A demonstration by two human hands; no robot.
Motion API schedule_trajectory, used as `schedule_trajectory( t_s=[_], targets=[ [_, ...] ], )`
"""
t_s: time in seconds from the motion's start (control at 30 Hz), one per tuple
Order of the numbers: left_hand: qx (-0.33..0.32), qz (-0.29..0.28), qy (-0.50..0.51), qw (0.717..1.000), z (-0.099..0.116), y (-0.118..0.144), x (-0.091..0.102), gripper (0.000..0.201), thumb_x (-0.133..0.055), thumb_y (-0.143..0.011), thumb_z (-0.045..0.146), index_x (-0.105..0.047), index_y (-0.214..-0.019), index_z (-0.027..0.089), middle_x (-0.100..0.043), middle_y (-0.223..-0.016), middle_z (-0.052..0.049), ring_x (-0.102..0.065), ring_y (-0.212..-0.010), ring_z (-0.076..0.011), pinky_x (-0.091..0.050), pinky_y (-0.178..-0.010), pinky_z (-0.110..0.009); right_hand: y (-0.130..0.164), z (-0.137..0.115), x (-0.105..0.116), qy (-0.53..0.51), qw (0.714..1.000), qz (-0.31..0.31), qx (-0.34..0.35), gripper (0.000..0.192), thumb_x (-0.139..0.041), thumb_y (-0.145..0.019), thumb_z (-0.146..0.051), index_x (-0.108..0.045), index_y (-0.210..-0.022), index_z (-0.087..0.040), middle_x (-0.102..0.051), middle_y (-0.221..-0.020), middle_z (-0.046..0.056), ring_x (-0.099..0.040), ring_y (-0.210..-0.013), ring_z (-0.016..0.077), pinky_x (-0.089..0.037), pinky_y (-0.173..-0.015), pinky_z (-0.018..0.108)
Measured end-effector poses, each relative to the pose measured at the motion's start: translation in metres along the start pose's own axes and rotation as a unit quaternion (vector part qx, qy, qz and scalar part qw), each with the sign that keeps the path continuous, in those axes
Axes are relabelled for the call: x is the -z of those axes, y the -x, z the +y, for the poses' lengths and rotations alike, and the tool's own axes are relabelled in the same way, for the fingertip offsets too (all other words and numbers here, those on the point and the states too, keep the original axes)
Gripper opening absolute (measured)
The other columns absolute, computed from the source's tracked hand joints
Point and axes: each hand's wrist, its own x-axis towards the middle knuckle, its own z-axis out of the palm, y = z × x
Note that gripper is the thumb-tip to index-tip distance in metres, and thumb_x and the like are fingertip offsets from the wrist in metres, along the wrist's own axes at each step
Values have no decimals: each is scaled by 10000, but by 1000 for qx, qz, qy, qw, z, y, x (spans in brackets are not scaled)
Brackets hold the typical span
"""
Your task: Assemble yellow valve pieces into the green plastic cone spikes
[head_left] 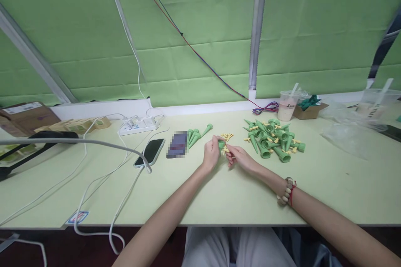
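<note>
Centrally, green cone above the table, pinched in left hand, fingers curled round it. Small yellow piece at its end — nipped between thumb and forefinger of right hand. Just behind, loose yellow pieces. Right of those, heap of green cones — a smaller row of cones left. Farther left, phone, power strip; behind the heap, drink cup.

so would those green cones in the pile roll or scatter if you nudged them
The green cones look like hollow moulded plastic, so probably light and stiff. They lie loosely heaped on the smooth table, so a nudge would likely scatter them. Being tapered, each would probably roll in a curve rather than straight away.
</note>
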Motion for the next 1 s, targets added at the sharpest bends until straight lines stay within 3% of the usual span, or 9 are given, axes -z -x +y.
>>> schedule_trajectory(
  t_s=[0.1,0.2,0.27,0.4,0.53,0.63,0.73,0.87,1.0],
  targets=[
    [46,8,39,998,3,-2,-1,500,-275,-858,508,-571,-677,147,-486,-459,11,-399,-368,-87,-319,-399,-211,4,-7,1,109,992,16,57,472,-354,-817,-593,-435,-601,-181,-399,-531,-38,-403,-475,95,-400,-498,251],
    [96,11,54,994,4,-6,0,488,-233,-877,425,-558,-643,147,-436,-415,24,-360,-328,-78,-292,-370,-203,10,-16,5,257,953,36,158,343,-381,-861,-481,-520,-763,-184,-504,-686,-1,-446,-604,120,-368,-554,247],
    [110,-4,51,993,2,-7,1,488,-225,-877,391,-562,-627,142,-429,-409,23,-346,-316,-73,-290,-368,-201,12,-19,6,306,933,37,186,293,-376,-877,-431,-516,-778,-193,-509,-735,6,-446,-653,130,-357,-591,255],
    [83,-19,48,995,0,-5,1,479,-241,-869,425,-565,-659,141,-497,-489,7,-365,-325,-67,-305,-375,-205,11,-15,4,282,942,38,178,358,-349,-878,-444,-434,-638,-193,-444,-638,-10,-414,-609,130,-342,-607,268],
    [6,0,2,1000,2,1,2,499,-257,-863,489,-572,-690,142,-549,-589,-11,-371,-358,-58,-307,-382,-202,5,-3,-3,72,997,-6,38,455,-362,-796,-606,-322,-577,-210,-330,-515,-52,-382,-479,109,-355,-514,262],
    [-2,-3,2,1000,5,3,0,495,-285,-852,507,-577,-695,139,-557,-605,-13,-361,-357,-56,-300,-373,-202,2,0,-5,-2,999,-32,-18,496,-380,-754,-657,-285,-555,-213,-312,-476,-63,-363,-437,92,-359,-480,251],
    [60,8,43,997,6,1,-1,470,-274,-862,469,-568,-696,142,-520,-520,0,-383,-350,-71,-314,-370,-200,3,-5,-3,60,997,21,36,489,-362,-788,-625,-387,-567,-190,-407,-533,-26,-410,-500,100,-362,-473,230],
    [121,24,66,990,6,-3,0,481,-241,-872,419,-599,-712,139,-414,-386,26,-363,-322,-83,-307,-366,-198,9,-14,-1,142,986,59,68,382,-402,-809,-556,-513,-767,-193,-510,-712,1,-481,-635,126,-383,-473,212],
    [132,9,69,989,6,-2,-1,522,-219,-873,423,-630,-737,131,-458,-420,9,-350,-323,-77,-296,-360,-202,14,-20,-1,289,945,60,142,297,-398,-858,-430,-535,-732,-199,-516,-716,-8,-464,-674,127,-360,-576,239]
  ],
)
